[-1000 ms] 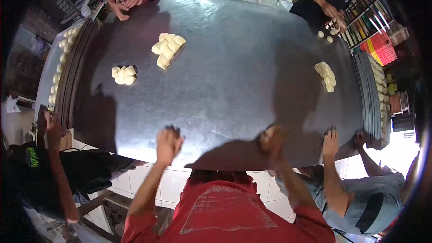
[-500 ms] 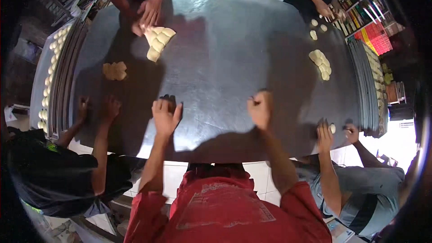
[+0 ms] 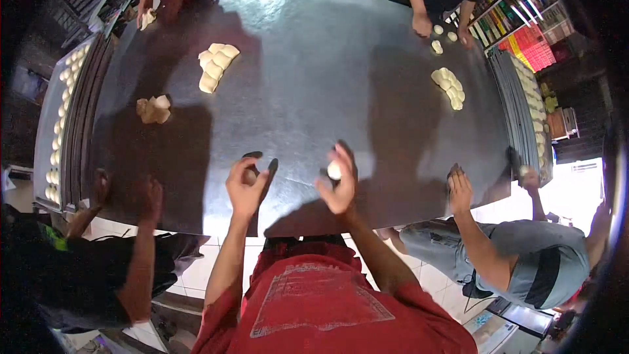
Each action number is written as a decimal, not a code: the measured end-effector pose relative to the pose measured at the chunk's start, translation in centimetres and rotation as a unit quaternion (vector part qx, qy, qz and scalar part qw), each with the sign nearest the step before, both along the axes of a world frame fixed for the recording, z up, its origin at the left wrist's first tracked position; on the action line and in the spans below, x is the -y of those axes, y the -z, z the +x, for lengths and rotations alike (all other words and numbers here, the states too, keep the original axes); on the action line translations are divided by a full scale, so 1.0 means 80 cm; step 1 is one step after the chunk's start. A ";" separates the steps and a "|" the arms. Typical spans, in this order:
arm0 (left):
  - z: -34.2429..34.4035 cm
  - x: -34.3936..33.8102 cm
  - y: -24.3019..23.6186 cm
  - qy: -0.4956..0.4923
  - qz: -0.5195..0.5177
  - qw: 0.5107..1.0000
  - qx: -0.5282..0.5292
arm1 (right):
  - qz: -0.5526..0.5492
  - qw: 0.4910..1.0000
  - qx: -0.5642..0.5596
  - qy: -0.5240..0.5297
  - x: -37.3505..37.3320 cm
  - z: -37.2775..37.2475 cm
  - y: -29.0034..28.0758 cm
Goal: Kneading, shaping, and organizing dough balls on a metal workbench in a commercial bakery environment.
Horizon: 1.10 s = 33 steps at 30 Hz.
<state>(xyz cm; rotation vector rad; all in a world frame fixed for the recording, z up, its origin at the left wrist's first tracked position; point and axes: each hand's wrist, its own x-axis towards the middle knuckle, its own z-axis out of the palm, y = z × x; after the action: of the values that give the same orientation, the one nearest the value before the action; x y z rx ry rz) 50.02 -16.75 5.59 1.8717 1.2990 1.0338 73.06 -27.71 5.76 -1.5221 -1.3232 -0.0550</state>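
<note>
My left hand (image 3: pixel 245 191) is curved over the dark metal tabletop near its front edge, thumb and fingers cupped around a dough ball (image 3: pixel 250 177) that shows only in part. To its right, my right hand (image 3: pixel 343 189) tilts inward, with a pale round dough ball (image 3: pixel 335 170) between its thumb and fingers. Farther off, left of the middle, lies a flat clump of joined dough pieces (image 3: pixel 217 65). A smaller dough clump (image 3: pixel 153 110) sits in shadow nearer the left side. At the right is another elongated dough clump (image 3: pixel 449 87).
Co-workers' hands work around the table (image 3: pixel 308 59): a person's hand (image 3: pixel 460 193) to my right, a hand (image 3: pixel 152 198) to my left, and others across. Trays of dough balls (image 3: pixel 60 124) line the left end. Stacked trays (image 3: pixel 517 101) stand at the right end.
My right hand has moved left and turned, showing the dough ball. My left hand has curled its fingers. Across the table, the person at far left has drawn their hands back from the large dough clump.
</note>
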 end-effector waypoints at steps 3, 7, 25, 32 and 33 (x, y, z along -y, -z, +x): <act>-0.039 0.016 -0.034 0.022 0.044 0.999 0.015 | 0.014 0.993 -0.105 -0.050 0.035 0.002 -0.021; -0.031 -0.001 -0.014 0.154 0.021 0.986 -0.054 | -0.211 0.971 -0.032 -0.103 0.027 0.036 -0.023; 0.042 -0.197 0.000 -0.082 0.096 0.990 -0.060 | -0.092 0.995 -0.003 -0.049 -0.245 0.061 0.017; -0.009 -0.327 0.032 -0.149 0.142 0.960 -0.190 | -0.103 0.985 -0.135 -0.040 -0.215 0.030 0.017; -0.017 -0.334 0.037 -0.148 0.163 0.951 -0.219 | -0.100 0.985 -0.132 -0.043 -0.216 0.022 0.015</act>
<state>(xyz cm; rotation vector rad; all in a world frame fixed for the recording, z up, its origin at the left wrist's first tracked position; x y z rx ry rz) 48.69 9.98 2.60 2.2969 1.7984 1.0690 74.82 -10.40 4.59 -1.5757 -1.2053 0.3342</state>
